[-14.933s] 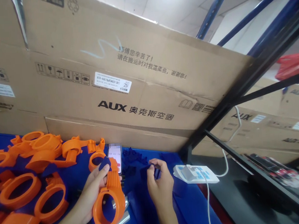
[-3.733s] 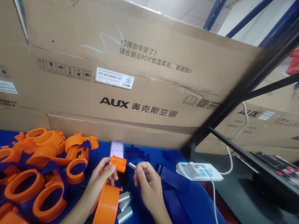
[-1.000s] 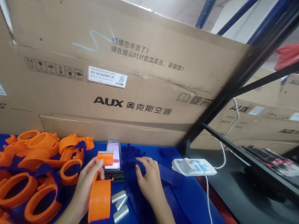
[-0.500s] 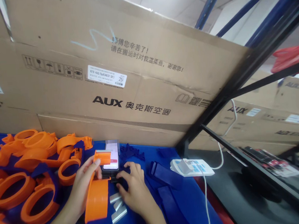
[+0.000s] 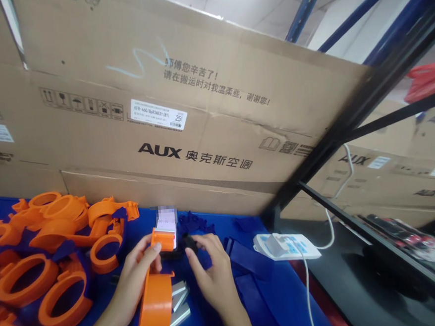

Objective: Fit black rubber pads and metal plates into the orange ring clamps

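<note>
My left hand (image 5: 144,260) is closed around an orange tape dispenser frame (image 5: 155,306), with its curved wide part hanging down and a pale toothed strip along its top edge. My right hand (image 5: 211,262) pinches a small black part (image 5: 189,242) between thumb and fingers, just right of the dispenser. Below, between the hands, several silvery metal strips (image 5: 180,314) lie on the blue tabletop. Behind the dispenser lies a phone (image 5: 167,216) with a lit screen, partly covered by it.
Several orange tape dispenser parts (image 5: 26,280) are heaped on the left. Small dark blue parts (image 5: 195,221) lie behind the right hand, larger blue pieces (image 5: 250,257) to its right. A white power strip (image 5: 286,246) with a cable sits by a black rack post. Large cardboard boxes (image 5: 200,134) stand behind.
My right hand has lifted away from the tabletop with a small black part in its fingers. The left hand and the dispenser have shifted slightly right and down in view.
</note>
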Tool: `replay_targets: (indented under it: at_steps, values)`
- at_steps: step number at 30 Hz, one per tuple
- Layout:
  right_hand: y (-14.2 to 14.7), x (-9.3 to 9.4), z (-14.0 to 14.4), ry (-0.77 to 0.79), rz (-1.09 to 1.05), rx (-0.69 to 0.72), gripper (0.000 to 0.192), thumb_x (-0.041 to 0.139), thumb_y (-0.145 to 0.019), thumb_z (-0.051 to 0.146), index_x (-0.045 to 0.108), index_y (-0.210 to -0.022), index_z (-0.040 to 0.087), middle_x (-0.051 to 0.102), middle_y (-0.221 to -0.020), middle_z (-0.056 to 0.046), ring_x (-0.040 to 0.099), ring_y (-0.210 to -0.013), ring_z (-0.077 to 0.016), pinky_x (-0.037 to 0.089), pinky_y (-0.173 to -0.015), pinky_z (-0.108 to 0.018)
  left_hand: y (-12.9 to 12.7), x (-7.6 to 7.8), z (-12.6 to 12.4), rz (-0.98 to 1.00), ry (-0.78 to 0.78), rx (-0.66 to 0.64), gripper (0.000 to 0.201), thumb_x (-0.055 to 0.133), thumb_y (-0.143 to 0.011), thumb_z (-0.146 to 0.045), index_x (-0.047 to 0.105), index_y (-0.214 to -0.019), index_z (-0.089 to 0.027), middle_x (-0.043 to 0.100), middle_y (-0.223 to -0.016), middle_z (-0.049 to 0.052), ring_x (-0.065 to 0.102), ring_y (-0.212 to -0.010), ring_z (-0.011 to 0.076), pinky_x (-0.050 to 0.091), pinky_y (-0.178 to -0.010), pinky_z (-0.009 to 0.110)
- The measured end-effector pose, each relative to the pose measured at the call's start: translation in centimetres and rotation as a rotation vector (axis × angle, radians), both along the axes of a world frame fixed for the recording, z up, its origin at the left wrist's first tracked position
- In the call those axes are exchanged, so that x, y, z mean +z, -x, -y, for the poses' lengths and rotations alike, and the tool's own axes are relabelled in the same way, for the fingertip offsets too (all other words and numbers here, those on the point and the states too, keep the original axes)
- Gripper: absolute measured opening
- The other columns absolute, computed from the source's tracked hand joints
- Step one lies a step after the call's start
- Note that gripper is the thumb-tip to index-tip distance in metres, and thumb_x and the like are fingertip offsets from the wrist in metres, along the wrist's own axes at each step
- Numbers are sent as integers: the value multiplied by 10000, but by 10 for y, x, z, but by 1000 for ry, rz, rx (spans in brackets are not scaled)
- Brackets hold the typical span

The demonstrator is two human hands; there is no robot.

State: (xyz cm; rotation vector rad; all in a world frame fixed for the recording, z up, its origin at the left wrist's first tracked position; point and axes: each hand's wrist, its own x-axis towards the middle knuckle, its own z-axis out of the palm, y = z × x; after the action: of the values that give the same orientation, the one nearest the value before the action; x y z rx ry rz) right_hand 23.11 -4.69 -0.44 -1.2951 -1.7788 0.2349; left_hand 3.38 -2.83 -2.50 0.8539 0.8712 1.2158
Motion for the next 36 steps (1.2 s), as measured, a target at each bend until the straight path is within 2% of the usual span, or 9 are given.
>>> replay_targets:
  at_steps: [3, 7, 15, 19, 21, 26, 29, 32, 36]
  values:
    - [2, -1, 1, -63, -39, 59, 247, 638, -987, 234, 692, -1228, 247, 696, -1006, -64, 657, -923, -225, 546, -844, -363, -4, -5, 3, -75, -4, -44, 409, 748, -853, -522, 711, -1108, -205, 562, -623, -39, 478, -578, 145, 455, -560, 225]
    - [7, -8, 3, -92, 84, 60, 335, 642, -985, 245, 696, -1314, 266, 678, -1023, -90, 661, -923, -238, 566, -831, -383, -7, -8, 7, -165, -30, -82, 471, 792, -820, -481, 716, -1194, -204, 644, -665, -6, 554, -606, 174, 475, -574, 246]
    - [7, -10, 6, -107, 107, 78, 409, 626, -986, 229, 654, -1393, 262, 679, -1004, -104, 666, -868, -239, 595, -753, -379, -13, 13, 22, -138, -75, -59, 437, 802, -821, -439, 729, -1213, -259, 781, -1008, 70, 682, -788, 228, 567, -725, 292]
    - [8, -7, 10, -102, 90, 91, 433, 624, -974, 206, 648, -1401, 271, 689, -1030, -108, 688, -887, -241, 612, -753, -379, -17, 10, 23, -132, -34, -13, 466, 833, -769, -453, 745, -1179, -249, 749, -835, 42, 664, -721, 231, 554, -682, 300]
    - [8, -6, 12, -102, 67, 103, 442, 621, -968, 187, 649, -1398, 282, 702, -1048, -105, 702, -896, -238, 621, -762, -373, -16, 4, 20, -130, -2, -44, 508, 856, -734, -466, 748, -1178, -243, 712, -737, 22, 632, -656, 218, 541, -642, 297]
    - [11, 0, 15, -77, -24, 140, 451, 603, -966, 147, 646, -1390, 293, 728, -1122, -98, 728, -961, -237, 629, -830, -369, -7, -8, 13, -149, 21, -110, 497, 826, -780, -479, 717, -1200, -237, 693, -748, 20, 606, -655, 202, 531, -616, 284]
    - [12, 5, 16, -59, -60, 152, 449, 606, -960, 129, 649, -1379, 284, 737, -1169, -98, 725, -1019, -244, 621, -879, -378, -6, -14, 12, -128, 27, -93, 411, 811, -803, -483, 720, -1119, -237, 687, -749, 7, 607, -633, 181, 517, -592, 261]
    - [14, 13, 18, -39, -87, 205, 451, 625, -944, 121, 655, -1363, 284, 754, -1190, -82, 723, -1038, -248, 602, -924, -400, -9, -22, 11, -40, 85, -65, 302, 774, -842, -502, 708, -913, -216, 668, -678, -7, 591, -546, 155, 493, -538, 249]
    - [12, 17, 18, 31, -87, 290, 404, 624, -959, 156, 671, -1335, 295, 767, -1184, -61, 714, -1025, -247, 590, -922, -413, -11, -28, 7, 21, 193, -17, 379, 775, -829, -528, 646, -706, -194, 650, -576, -12, 552, -419, 127, 438, -450, 236]
